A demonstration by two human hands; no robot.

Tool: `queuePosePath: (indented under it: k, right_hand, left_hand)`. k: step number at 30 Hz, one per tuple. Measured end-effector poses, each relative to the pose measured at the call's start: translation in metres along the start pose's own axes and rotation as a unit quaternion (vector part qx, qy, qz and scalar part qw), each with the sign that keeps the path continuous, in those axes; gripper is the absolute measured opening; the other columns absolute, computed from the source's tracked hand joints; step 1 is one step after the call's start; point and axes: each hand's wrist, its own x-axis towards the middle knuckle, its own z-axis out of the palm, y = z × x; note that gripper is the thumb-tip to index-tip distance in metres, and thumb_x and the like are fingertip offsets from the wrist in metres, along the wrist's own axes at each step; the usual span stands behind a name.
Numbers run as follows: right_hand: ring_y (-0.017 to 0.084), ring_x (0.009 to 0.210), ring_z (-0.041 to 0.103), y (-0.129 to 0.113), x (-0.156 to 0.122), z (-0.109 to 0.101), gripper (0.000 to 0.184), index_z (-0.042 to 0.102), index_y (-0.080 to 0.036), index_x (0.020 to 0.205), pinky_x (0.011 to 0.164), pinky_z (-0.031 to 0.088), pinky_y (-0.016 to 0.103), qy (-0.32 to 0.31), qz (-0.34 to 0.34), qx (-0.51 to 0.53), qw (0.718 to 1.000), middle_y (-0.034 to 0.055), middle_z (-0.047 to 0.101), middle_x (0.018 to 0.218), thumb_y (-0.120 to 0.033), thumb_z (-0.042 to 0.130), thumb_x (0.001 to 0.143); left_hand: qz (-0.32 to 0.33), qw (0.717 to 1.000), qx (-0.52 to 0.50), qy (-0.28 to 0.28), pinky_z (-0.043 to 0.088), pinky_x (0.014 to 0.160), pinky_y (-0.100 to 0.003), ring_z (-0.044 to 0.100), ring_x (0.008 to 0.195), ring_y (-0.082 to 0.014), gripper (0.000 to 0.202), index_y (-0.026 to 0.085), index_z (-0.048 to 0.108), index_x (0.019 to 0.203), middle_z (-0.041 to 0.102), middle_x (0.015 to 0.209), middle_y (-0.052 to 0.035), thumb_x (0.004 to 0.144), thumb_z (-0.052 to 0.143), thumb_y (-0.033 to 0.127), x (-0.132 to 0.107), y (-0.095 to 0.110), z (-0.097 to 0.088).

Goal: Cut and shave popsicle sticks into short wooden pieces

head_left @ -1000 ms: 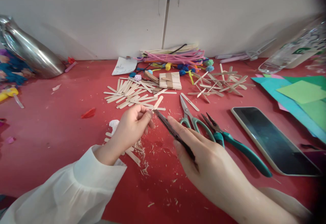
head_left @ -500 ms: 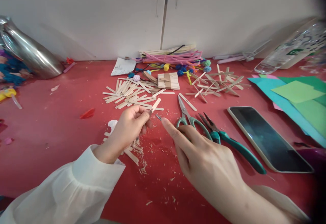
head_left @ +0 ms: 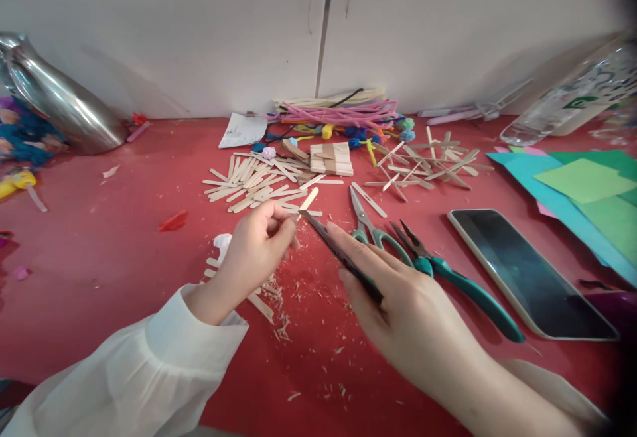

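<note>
Between thumb and fingers, my left hand [head_left: 263, 241] pinches a wooden craft stick [head_left: 309, 199], whose rounded end points up and to the right. My right hand [head_left: 398, 298] is closed around a dark-handled utility knife [head_left: 343, 258], forefinger laid along its top. The knife's tip meets the stick close to my left fingertips. Wood shavings [head_left: 283, 314] and a few cut sticks [head_left: 259, 307] lie under and beside my left wrist, which partly hides them. Just beyond both hands spreads a loose pile of craft sticks [head_left: 253, 182].
Scissors [head_left: 367, 225], teal-handled pliers [head_left: 465, 291] and a phone [head_left: 527, 271] lie right of my right hand. Farther back are a banded stick bundle [head_left: 331, 158], crossed sticks [head_left: 432, 165] and pipe cleaners [head_left: 338, 111]. A metal jug [head_left: 64, 92], coloured paper [head_left: 577, 178] and a plastic bottle [head_left: 542, 109] stand or lie at the sides.
My right hand has turned and the knife has swung up, so its length now shows and its tip touches the stick. My left hand still pinches the stick.
</note>
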Motion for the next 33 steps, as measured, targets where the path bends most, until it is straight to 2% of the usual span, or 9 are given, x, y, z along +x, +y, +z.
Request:
queuePosePath:
  k: [6, 10, 14, 20, 26, 30, 33]
  right_hand:
    - [0.014, 0.059, 0.065, -0.002, 0.0002, -0.0015, 0.047, 0.047, -0.016, 0.129, 0.044, 0.05, 0.022, -0.024, 0.034, 0.058, 0.997, 0.0087, 0.069, 0.096, -0.014, 0.039, 0.083]
    - [0.018, 0.075, 0.067, -0.0036, 0.0013, -0.0017, 0.046, 0.047, -0.016, 0.128, 0.05, 0.053, 0.025, -0.023, 0.042, 0.101, 0.994, 0.0085, 0.068, 0.102, -0.014, 0.039, 0.083]
    - [0.019, 0.079, 0.067, -0.0049, 0.0013, -0.0003, 0.047, 0.046, -0.018, 0.129, 0.052, 0.054, 0.028, -0.016, 0.039, 0.124, 0.991, 0.0074, 0.068, 0.101, -0.014, 0.041, 0.083]
    - [0.021, 0.09, 0.066, -0.0036, -0.0004, 0.0026, 0.047, 0.044, -0.018, 0.13, 0.067, 0.057, 0.033, -0.018, 0.037, 0.139, 0.989, 0.0065, 0.068, 0.104, -0.012, 0.04, 0.083]
    - [0.021, 0.092, 0.066, -0.0034, -0.001, 0.002, 0.049, 0.044, -0.017, 0.13, 0.072, 0.057, 0.033, -0.023, 0.037, 0.128, 0.991, 0.0075, 0.067, 0.108, -0.011, 0.039, 0.082]
    - [0.02, 0.08, 0.068, -0.0044, -0.0014, 0.0022, 0.048, 0.045, -0.011, 0.13, 0.065, 0.057, 0.03, -0.016, 0.022, 0.078, 0.997, 0.0124, 0.068, 0.104, -0.013, 0.038, 0.083]
    - [0.019, 0.076, 0.069, -0.0048, -0.0017, 0.0029, 0.048, 0.045, -0.01, 0.13, 0.061, 0.056, 0.028, -0.014, 0.017, 0.065, 0.998, 0.0131, 0.068, 0.101, -0.013, 0.036, 0.083]
  left_hand:
    - [0.046, 0.997, 0.059, 0.022, 0.039, 0.046, -0.019, 0.052, 0.047, -0.0079, 0.016, 0.019, 0.046, 0.072, 0.061, 0.06, 0.0019, 0.084, 0.045, 0.031, -0.0021, -0.0027, 0.0005]
    - [0.067, 0.993, 0.092, 0.036, 0.04, 0.048, -0.02, 0.053, 0.049, -0.0086, 0.015, 0.019, 0.046, 0.073, 0.062, 0.062, 0.0015, 0.084, 0.045, 0.03, -0.0024, -0.0026, 0.0001]
    - [0.071, 0.992, 0.094, 0.04, 0.039, 0.049, -0.019, 0.054, 0.052, -0.0087, 0.014, 0.019, 0.046, 0.072, 0.061, 0.063, 0.0016, 0.084, 0.045, 0.028, -0.0026, -0.0013, 0.0007]
    - [0.077, 0.993, 0.082, 0.031, 0.039, 0.049, -0.019, 0.053, 0.052, -0.0087, 0.015, 0.019, 0.047, 0.074, 0.06, 0.063, 0.0014, 0.085, 0.044, 0.029, -0.0032, -0.0001, 0.0008]
    - [0.075, 0.995, 0.063, 0.022, 0.04, 0.048, -0.019, 0.052, 0.05, -0.0087, 0.017, 0.019, 0.052, 0.082, 0.06, 0.063, 0.0015, 0.085, 0.045, 0.034, -0.0028, -0.0034, 0.0018]
    - [0.07, 0.995, 0.059, 0.025, 0.04, 0.048, -0.019, 0.052, 0.05, -0.0083, 0.018, 0.019, 0.051, 0.077, 0.061, 0.064, 0.001, 0.085, 0.045, 0.034, -0.0026, -0.0045, 0.0023]
    - [0.063, 0.996, 0.051, 0.026, 0.039, 0.047, -0.019, 0.051, 0.048, -0.0078, 0.017, 0.019, 0.05, 0.076, 0.062, 0.063, 0.0012, 0.085, 0.045, 0.033, -0.0027, -0.0044, 0.0031]
